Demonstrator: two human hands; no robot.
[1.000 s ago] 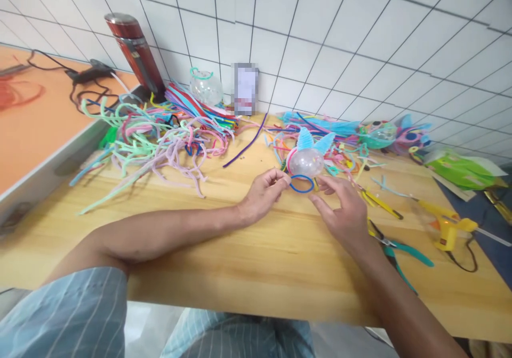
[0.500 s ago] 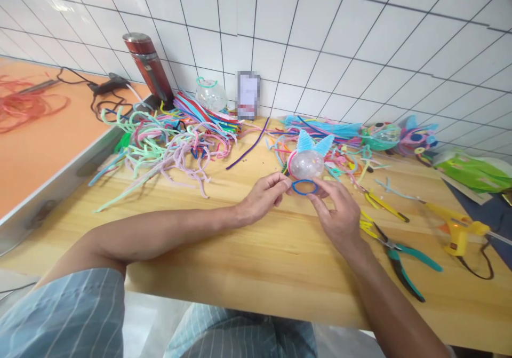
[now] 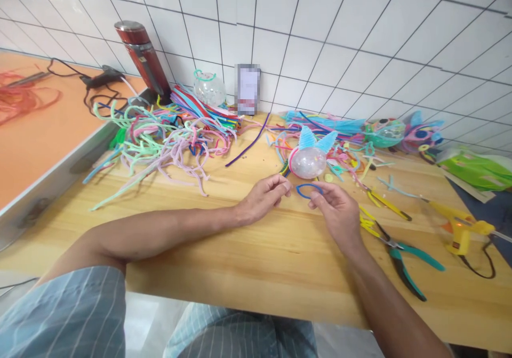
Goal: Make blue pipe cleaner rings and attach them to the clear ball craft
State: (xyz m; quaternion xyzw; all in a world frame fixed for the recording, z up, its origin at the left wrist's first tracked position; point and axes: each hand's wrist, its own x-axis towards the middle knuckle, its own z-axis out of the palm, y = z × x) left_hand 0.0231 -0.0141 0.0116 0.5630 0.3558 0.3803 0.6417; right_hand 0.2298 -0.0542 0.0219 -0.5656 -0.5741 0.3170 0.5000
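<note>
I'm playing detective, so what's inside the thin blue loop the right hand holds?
Pale wooden tabletop shows through the blue loop; whatever the right hand covers there can't be seen.

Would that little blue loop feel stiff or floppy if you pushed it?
The blue loop probably resists sagging: pinched at one end by the right hand, it stands out open. Its thin strand suggests it is very light and would likely bend under a firm push.

Wooden table with tangled pipe cleaners, clear ball, teal-handled pliers and yellow glue gun on top
</note>
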